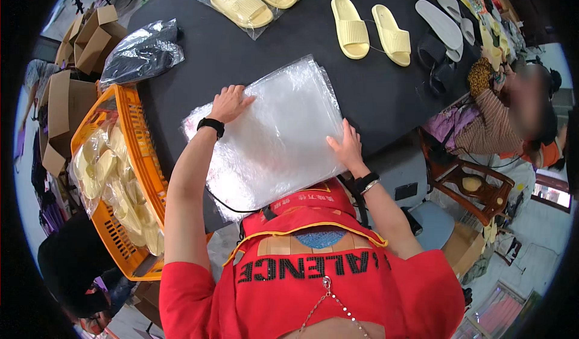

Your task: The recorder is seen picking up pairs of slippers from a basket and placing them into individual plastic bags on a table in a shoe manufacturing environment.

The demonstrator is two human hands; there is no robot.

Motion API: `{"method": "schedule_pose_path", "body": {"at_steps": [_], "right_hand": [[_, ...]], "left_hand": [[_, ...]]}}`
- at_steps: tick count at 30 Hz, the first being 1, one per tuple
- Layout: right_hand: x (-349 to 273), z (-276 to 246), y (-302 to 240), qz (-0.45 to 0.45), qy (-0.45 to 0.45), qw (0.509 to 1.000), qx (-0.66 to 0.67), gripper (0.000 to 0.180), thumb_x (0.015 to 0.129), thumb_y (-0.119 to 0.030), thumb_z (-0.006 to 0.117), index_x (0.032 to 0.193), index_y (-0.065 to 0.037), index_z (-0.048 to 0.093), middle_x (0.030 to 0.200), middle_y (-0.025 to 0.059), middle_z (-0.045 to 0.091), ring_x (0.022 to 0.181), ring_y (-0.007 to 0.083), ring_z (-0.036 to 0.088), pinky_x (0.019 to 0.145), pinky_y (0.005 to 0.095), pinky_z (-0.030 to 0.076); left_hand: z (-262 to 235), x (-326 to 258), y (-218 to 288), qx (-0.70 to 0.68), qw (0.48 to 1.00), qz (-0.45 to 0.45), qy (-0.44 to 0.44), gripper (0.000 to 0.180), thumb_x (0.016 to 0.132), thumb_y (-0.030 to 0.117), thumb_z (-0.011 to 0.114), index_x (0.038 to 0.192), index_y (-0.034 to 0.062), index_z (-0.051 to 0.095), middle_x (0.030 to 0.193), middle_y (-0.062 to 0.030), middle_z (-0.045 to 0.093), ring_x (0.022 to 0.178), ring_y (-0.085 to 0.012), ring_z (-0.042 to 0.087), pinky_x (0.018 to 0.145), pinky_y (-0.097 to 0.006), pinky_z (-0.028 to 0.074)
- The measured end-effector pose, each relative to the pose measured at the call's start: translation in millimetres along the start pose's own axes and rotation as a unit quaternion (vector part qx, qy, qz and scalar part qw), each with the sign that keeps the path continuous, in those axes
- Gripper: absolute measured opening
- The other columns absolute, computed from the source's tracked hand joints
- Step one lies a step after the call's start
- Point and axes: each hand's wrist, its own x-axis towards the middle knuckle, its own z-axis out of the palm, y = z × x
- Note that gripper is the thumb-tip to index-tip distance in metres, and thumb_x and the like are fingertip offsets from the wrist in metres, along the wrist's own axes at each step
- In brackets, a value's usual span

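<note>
Bag stack: the clear plastic bags (280, 131) lie at the near side of the black counter (202, 55), between both hands, with layers unevenly aligned.
Right hand (347, 146): fingers spread, thumb apart, at the right edge; here we should tap inward lightly, avoiding creases.
Left hand (229, 104): fingers extended, unclenched, at the upper-left margin; we should steady this side.
Far clearance: we should stay clear of the yellow slides (351, 31).
</note>
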Motion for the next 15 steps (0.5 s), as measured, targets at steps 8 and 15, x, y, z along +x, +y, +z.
{"method": "schedule_pose_path", "body": {"at_steps": [8,15], "right_hand": [[-3,3,-3,0.005,0.014,1.000,0.013,0.073,0.073,-0.036,0.061,0.132,-0.005,0.029,0.132,0.0181,0.032,0.117,0.0359,0.033,0.093,0.0529,0.028],[-29,0,-20,-0.345,0.009,0.919,-0.191,0.074,0.064,-0.056,0.063,0.127,-0.020,0.044,0.138,0.0132,0.027,0.128,0.0313,0.021,0.097,0.0626,0.009]], "left_hand": [[8,-8,6,-0.010,1.000,-0.028,-0.008,0.048,0.084,0.049,0.044,0.109,0.0082,0.047,0.106,-0.0138,0.055,0.098,-0.0318,0.051,0.081,-0.046,0.037],[15,-57,24,0.097,0.975,0.029,0.198,0.056,0.078,0.038,0.058,0.128,0.0204,0.039,0.134,-0.0113,0.032,0.126,-0.0319,0.025,0.096,-0.055,0.021]]}}
